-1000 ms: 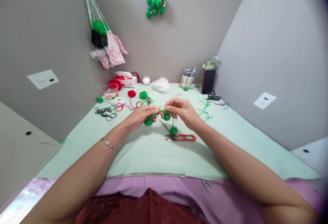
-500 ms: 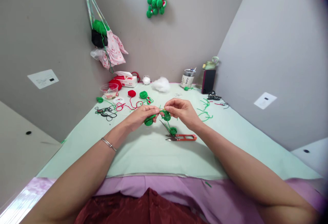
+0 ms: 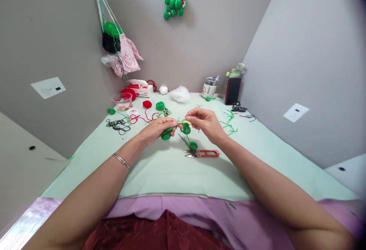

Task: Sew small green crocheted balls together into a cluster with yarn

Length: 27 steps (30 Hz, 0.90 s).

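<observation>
In the head view, our left grip (image 3: 160,128) pinches the green crochet work (image 3: 186,129), which hangs between our hands above the counter (image 3: 160,173). Our right grip (image 3: 205,123) is at a yellow tool (image 3: 187,122); whether closed on it, we cannot tell.

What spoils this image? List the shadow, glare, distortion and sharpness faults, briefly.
All in the head view: the upper right corner goes black; glare whitens the striped surface at lower left; a soft shadow falls beside the hanging green cluster; the walls lean outward, as with a wide lens; green yarn by the right hand's fingers is too small to make out stitches.
</observation>
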{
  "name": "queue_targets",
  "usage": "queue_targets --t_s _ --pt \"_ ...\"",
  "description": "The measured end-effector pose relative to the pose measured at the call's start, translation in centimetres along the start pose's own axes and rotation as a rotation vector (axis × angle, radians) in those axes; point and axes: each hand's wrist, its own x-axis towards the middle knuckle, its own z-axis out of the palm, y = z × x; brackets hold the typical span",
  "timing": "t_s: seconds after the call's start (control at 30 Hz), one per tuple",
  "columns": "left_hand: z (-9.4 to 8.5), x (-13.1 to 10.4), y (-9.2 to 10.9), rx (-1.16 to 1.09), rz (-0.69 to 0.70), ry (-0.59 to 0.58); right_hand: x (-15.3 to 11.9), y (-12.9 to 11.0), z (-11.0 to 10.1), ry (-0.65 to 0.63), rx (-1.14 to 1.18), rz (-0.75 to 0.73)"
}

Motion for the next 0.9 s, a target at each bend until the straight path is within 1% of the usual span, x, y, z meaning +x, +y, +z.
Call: queue_targets --t_s 0.13,0.3,0.63,0.9 --pt "0.00 0.00 0.04 -0.006 -0.005 -0.006 0.05 0.05 -0.15 -0.030 0.000 -0.001" --pt "0.01 0.04 0.06 -0.015 -0.001 -0.005 -0.02 0.20 0.10 -0.068 -0.006 -0.038" --pt "0.12 0.05 0.18 -0.022 -0.005 -0.006 -0.05 0.30 0.19 -0.050 -0.036 -0.099" --pt "-0.13 0.09 -0.16 -0.029 0.006 -0.013 0.00 0.43 0.27 -0.034 -0.022 -0.104"
